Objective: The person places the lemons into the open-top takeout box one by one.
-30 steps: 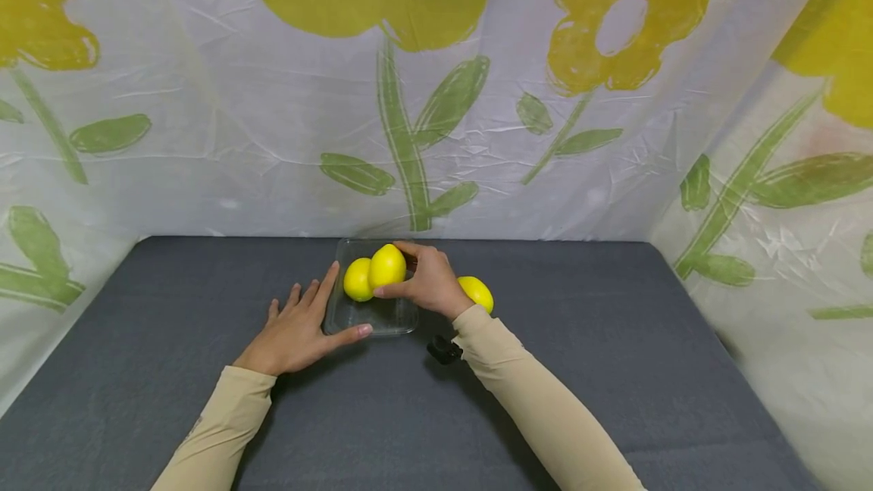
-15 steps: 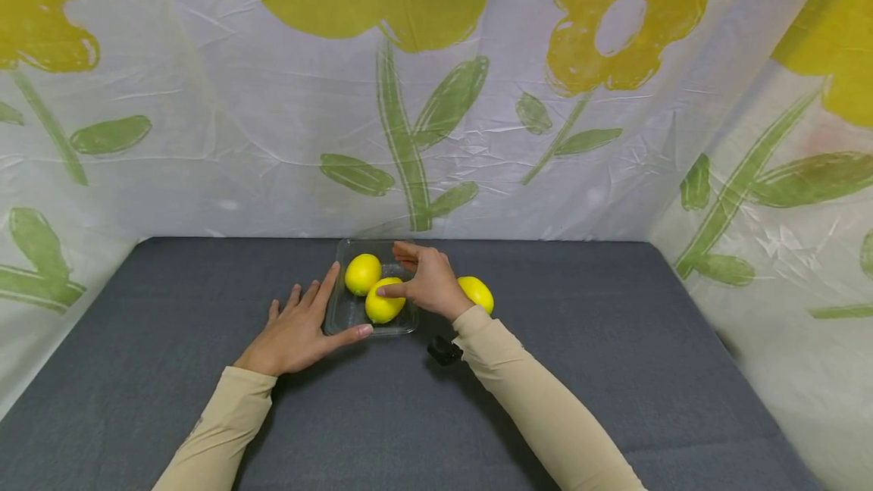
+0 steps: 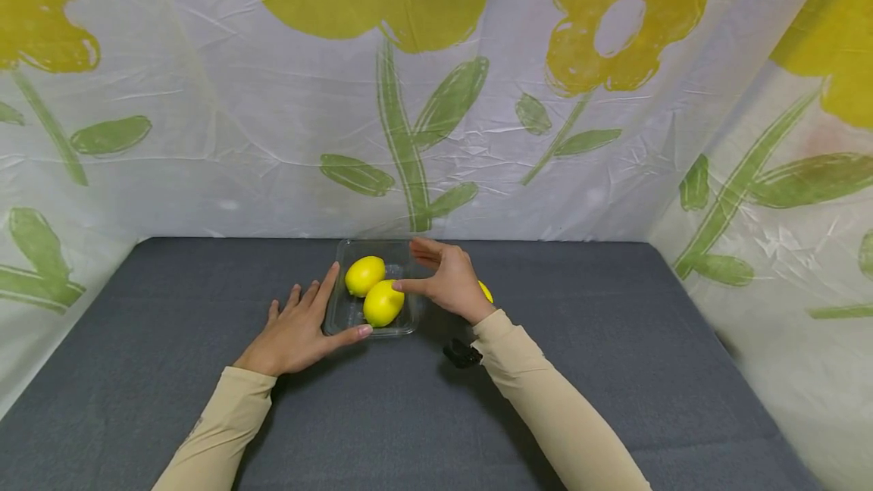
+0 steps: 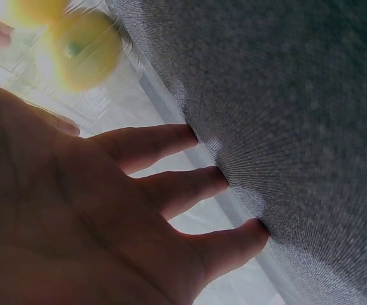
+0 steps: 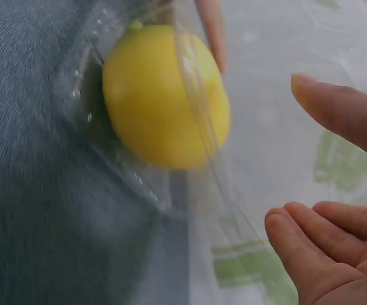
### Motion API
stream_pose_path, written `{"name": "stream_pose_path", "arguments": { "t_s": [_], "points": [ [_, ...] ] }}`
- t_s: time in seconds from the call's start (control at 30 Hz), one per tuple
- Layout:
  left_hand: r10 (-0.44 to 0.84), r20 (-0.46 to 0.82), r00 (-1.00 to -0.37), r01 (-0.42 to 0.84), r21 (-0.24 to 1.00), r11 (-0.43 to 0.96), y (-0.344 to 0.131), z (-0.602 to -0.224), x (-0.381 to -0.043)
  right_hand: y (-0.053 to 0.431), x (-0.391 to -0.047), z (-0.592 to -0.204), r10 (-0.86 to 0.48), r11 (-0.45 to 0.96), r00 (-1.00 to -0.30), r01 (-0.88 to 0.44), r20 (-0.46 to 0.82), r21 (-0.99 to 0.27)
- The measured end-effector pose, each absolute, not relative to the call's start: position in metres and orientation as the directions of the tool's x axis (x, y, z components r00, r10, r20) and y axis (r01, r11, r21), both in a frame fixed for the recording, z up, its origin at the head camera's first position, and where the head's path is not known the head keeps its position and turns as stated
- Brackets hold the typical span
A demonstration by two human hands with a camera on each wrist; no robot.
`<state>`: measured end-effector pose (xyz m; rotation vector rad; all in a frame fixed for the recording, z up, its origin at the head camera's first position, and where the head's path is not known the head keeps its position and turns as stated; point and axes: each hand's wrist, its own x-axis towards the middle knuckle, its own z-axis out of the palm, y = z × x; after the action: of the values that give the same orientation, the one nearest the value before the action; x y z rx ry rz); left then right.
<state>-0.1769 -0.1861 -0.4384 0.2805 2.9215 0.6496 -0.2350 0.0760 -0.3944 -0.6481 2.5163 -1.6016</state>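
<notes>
Two yellow lemons lie in a clear plastic container (image 3: 345,318) near the table's far edge. The back lemon (image 3: 364,276) is close to the front lemon (image 3: 383,304). My left hand (image 3: 293,336) has its fingers spread along the container's left side, with the thumb at the near rim. In the left wrist view, the straight fingertips reach down to the cloth. My right hand (image 3: 449,284) is over the right rim, thumb and fingers parted and holding nothing; in the right wrist view a gap separates them from the lemon (image 5: 161,95). A third lemon (image 3: 486,292) is mostly hidden behind the right hand.
Dark grey cloth (image 3: 580,370) covers the table. White sheeting (image 3: 259,135) printed with yellow flowers and green leaves hangs behind and at both sides. A black device (image 3: 462,353) sits at the right wrist.
My right hand has let go of a lemon, which dropped beside the other one in the container. That hand then moved a little to the right. The left hand stayed in place.
</notes>
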Motion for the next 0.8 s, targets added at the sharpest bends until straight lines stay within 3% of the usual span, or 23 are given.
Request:
{"name": "stream_pose_path", "arguments": {
  "t_s": [0.4, 0.8],
  "points": [
    [0.205, -0.100, -0.974, 0.141, 0.442, 0.886, -0.187, -0.438, -0.176, 0.138, -0.222, -0.401, -0.238, 0.459, -0.964, -0.220, 0.119, -0.861],
    [0.210, -0.089, -0.974, 0.149, 0.448, 0.882, -0.186, -0.437, -0.175, 0.160, -0.213, -0.424, -0.201, 0.589, -0.976, -0.186, 0.080, -0.787]
  ]
}}
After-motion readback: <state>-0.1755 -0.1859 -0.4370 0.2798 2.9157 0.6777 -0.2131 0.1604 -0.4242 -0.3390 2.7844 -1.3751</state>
